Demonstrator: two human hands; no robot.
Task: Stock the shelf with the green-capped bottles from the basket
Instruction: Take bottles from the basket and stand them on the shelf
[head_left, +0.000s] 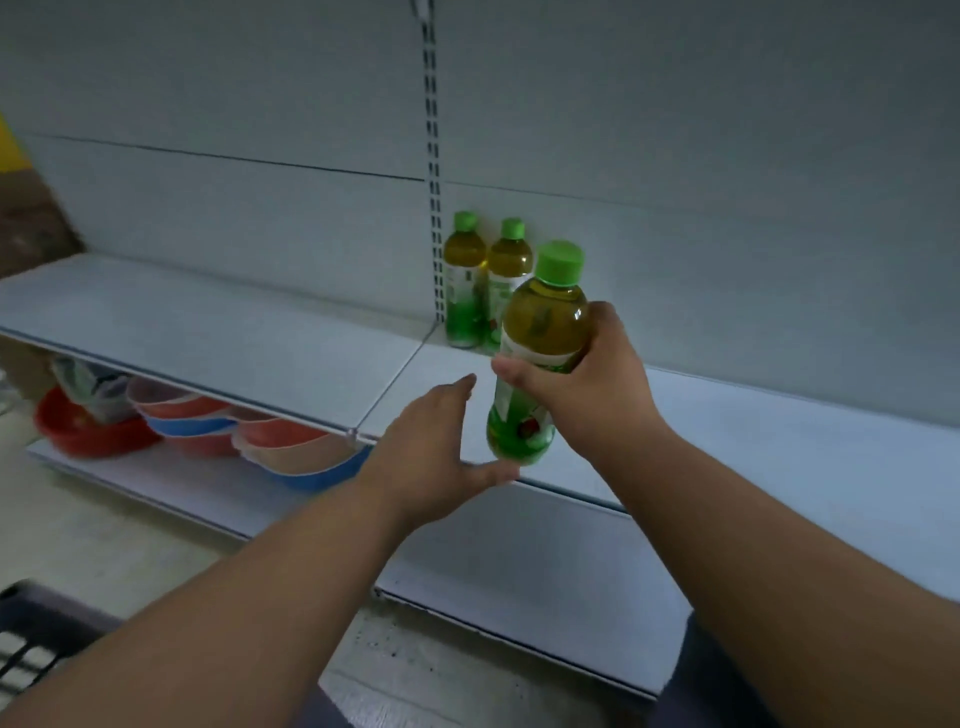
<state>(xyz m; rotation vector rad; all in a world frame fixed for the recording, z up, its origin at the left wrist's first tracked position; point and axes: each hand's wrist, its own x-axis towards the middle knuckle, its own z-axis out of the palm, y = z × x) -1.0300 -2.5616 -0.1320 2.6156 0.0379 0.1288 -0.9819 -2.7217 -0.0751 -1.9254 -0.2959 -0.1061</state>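
My right hand (597, 384) grips a green-capped bottle (540, 332) of yellow-green drink around its middle, upright and slightly tilted, over the front part of the white shelf (753, 431). My left hand (431, 457) is open just left of the bottle's base, fingers straight, thumb under the bottle's bottom. Two more green-capped bottles (464, 280) (508, 275) stand side by side at the back of the shelf against the rear panel, beside the slotted upright. A dark basket (31, 639) shows only as a corner at the lower left.
A slotted metal upright (434, 171) runs up the back panel. Several red, blue and beige plastic basins (218, 426) are stacked on the lower shelf at the left. The lower shelf (519, 561) runs below my arms. The left shelf section (208, 332) holds nothing.
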